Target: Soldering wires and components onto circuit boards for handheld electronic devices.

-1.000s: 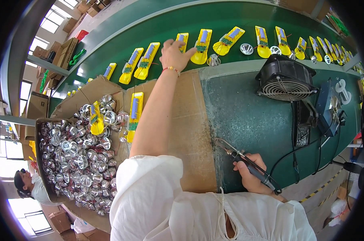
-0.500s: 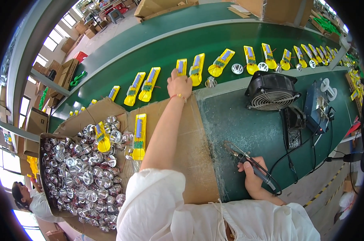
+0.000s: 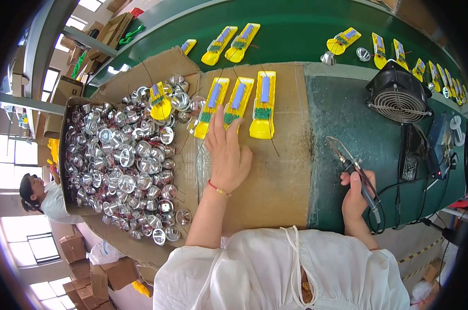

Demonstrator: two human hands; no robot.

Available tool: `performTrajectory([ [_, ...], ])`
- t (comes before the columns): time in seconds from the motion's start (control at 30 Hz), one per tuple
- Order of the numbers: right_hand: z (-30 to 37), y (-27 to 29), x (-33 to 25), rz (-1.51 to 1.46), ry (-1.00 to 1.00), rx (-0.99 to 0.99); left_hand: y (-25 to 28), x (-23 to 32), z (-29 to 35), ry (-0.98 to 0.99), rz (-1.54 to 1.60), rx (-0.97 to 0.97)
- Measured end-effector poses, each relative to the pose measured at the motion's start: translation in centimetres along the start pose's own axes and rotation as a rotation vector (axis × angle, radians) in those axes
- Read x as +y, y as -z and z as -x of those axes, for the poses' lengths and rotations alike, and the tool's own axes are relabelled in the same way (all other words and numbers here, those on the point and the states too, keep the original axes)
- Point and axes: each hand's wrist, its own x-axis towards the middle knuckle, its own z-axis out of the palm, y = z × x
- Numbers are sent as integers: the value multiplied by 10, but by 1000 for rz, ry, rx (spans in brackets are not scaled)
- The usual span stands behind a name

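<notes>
My left hand (image 3: pixel 229 157) lies over the cardboard sheet (image 3: pixel 275 186), fingers stretched out and apart. Its fingertips reach the lower end of the middle yellow plastic housing (image 3: pixel 238 99), covering part of it. A second yellow housing (image 3: pixel 214 101) lies just left of it and a third (image 3: pixel 264 103) to its right. Each carries a purple cylindrical cell, a green circuit board and thin wires. In my right hand (image 3: pixel 357 194), over the green worktop, is a soldering iron (image 3: pixel 367 194), its bent tip pointing up and left.
A box of shiny reflector cups (image 3: pixel 125 155) stands at left, with another yellow housing (image 3: pixel 160 103) on top. Beyond runs a green conveyor belt (image 3: pixel 296 41) with more housings and reflectors. A black fan (image 3: pixel 399 95) and a blue soldering station (image 3: pixel 438 142) stand at right.
My left hand has come back from the belt to the cardboard. Two more housings now lie beside the one there. The view has swung; my right hand still holds the soldering iron.
</notes>
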Motion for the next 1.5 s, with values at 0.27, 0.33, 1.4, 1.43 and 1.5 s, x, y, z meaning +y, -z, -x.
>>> performTrajectory([
  [0.27, 7, -2, -1, 34, 19, -12, -17, 1, -11, 5, -224, 245],
  [0.33, 8, -5, 0, 48, 35, -19, -30, -4, -17, -4, -323, 180],
  [1.4, 38, -23, -30, 60, -30, -453, 20, 23, 78, 514, 565, -2],
  [1.43, 37, -26, -30, 89, -21, -526, 14, 24, 77, 513, 568, -8],
  [1.5, 36, -31, -32, 162, -3, -599, 5, 24, 71, 383, 494, -3],
])
